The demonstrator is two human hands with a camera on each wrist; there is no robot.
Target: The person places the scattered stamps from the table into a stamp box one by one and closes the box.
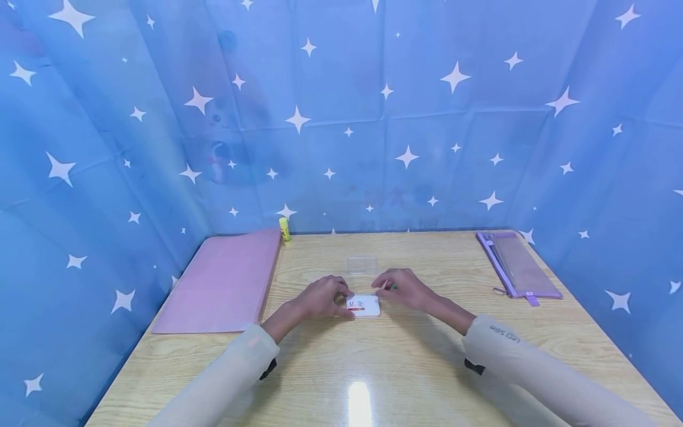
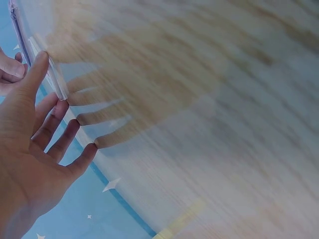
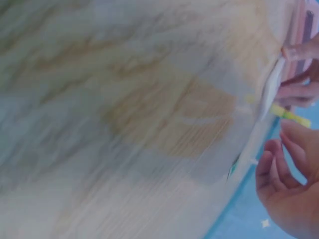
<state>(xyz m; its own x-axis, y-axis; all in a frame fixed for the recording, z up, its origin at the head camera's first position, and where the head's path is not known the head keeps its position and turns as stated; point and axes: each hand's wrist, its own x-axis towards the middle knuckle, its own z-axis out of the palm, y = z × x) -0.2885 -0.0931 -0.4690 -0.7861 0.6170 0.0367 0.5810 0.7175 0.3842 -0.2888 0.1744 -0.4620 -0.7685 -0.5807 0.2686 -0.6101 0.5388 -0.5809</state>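
A flat white case (image 1: pixel 364 305) with red and dark print lies on the table between the two hands. My left hand (image 1: pixel 324 298) holds its left side, thumb at the near corner and fingers at the far one. In the left wrist view the thumb rests at one end of the case (image 2: pixel 56 82), while the other fingers spread to the tabletop. My right hand (image 1: pixel 405 289) hovers by the far right corner with loosely bent fingers. In the right wrist view that hand (image 3: pixel 294 184) shows nothing between its fingers. A small green item (image 1: pixel 393 286) shows partly behind it.
Just beyond the case lies a clear rectangular plastic piece (image 1: pixel 361 265). A pink folder (image 1: pixel 219 284) lies at the left, with a yellow glue stick (image 1: pixel 285 231) standing by its far corner. A purple zip pouch (image 1: pixel 520 264) lies at the right. Blue starry curtain (image 1: pixel 341 118) surrounds the table.
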